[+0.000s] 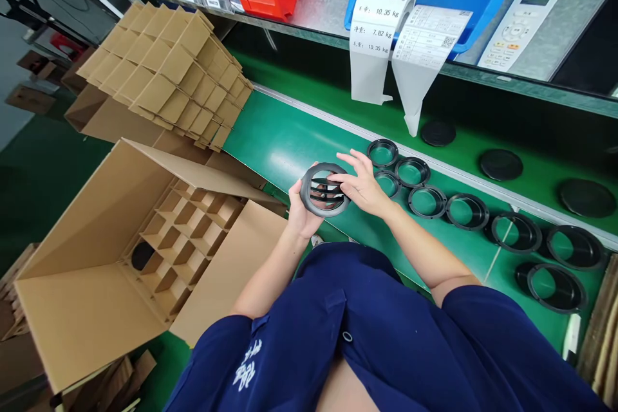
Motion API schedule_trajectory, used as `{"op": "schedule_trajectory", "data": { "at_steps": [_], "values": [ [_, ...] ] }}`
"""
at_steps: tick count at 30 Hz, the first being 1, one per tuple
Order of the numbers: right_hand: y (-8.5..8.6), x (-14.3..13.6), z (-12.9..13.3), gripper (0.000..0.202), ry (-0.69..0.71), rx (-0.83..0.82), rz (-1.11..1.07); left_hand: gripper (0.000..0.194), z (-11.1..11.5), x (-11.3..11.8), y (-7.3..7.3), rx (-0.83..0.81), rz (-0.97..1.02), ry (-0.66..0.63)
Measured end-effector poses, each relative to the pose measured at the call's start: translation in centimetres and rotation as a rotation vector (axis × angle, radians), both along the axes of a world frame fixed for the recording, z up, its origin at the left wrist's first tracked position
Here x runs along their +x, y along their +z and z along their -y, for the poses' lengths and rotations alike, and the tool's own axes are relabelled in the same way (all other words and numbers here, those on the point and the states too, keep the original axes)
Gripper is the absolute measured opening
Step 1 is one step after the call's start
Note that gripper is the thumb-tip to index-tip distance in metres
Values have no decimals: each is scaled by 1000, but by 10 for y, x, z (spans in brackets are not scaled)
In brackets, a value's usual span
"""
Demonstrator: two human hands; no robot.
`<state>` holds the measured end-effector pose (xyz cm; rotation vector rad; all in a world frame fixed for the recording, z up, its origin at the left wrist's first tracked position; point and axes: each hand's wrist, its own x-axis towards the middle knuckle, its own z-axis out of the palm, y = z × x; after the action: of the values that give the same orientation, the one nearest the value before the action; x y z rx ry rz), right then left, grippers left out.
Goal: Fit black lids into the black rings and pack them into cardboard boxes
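Now my left hand (304, 211) pinches a black slatted ring (326, 208); my right hand (365, 188), fingers spread, touches it; the divided carton (72, 328) holds a dark piece (142, 256)

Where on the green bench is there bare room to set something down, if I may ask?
The broadest bare patch of bench lies between the stacked cardboard dividers and the left hand. A smaller one sits between the right forearm and the nearest large ring. The right end is crowded with rings and flat discs.
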<state>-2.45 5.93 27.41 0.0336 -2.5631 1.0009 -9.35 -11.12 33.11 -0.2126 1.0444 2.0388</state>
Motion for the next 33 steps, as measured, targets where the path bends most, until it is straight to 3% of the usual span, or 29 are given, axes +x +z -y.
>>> {"op": "schedule_trajectory", "data": {
  "at_steps": [14, 33],
  "values": [
    [-19, 4, 2, 73, 43, -118, 43, 58, 4, -5, -25, -18, 164, -66],
    [-37, 22, 0, 74, -51, -197, 76, 55, -9, -3, -33, -31, 188, -103]
  ]
}}
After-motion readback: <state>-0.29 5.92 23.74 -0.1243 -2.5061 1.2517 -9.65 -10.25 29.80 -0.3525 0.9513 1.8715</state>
